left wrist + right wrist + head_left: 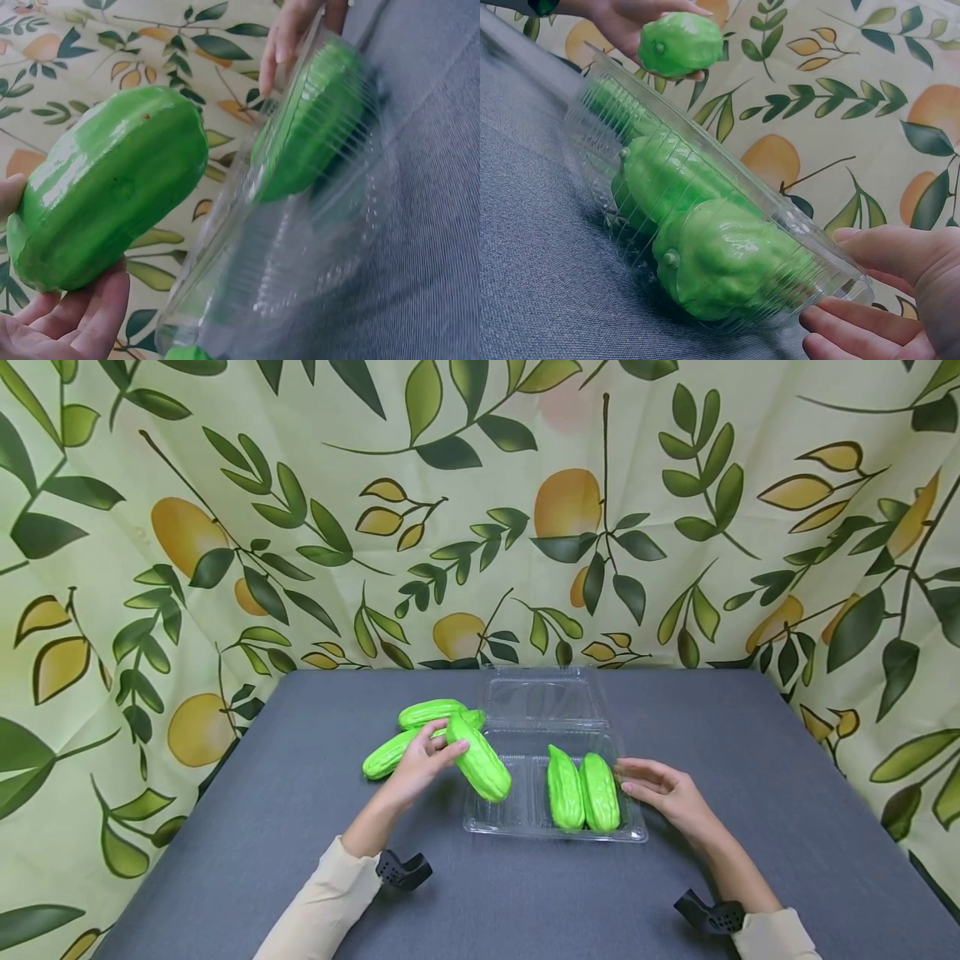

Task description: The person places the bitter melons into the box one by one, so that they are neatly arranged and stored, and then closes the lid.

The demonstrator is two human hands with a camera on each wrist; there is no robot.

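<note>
My left hand (pixel 422 766) grips a green ridged bitter melon (pixel 482 764), tilted over the left part of a clear plastic container (pixel 510 828). In the left wrist view, the thumb and fingers hold this melon (pixel 112 187) around one end. Inside the container's right half, two more bitter melons (pixel 566 789) (pixel 601 793) lie side by side. My right hand (pixel 670 791) is at the container's right edge. In the right wrist view, the thumb is at the rim and the fingers lie along the outer wall, with the container's corner (pixel 855 285) between them.
Several other bitter melons (pixel 390 753) lie on the dark grey table (pixel 315 718), left of the container and partly behind my left hand. The container's clear lid (pixel 543 697) is folded back behind it. A leaf-and-fruit patterned cloth (pixel 480 527) hangs beyond the table.
</note>
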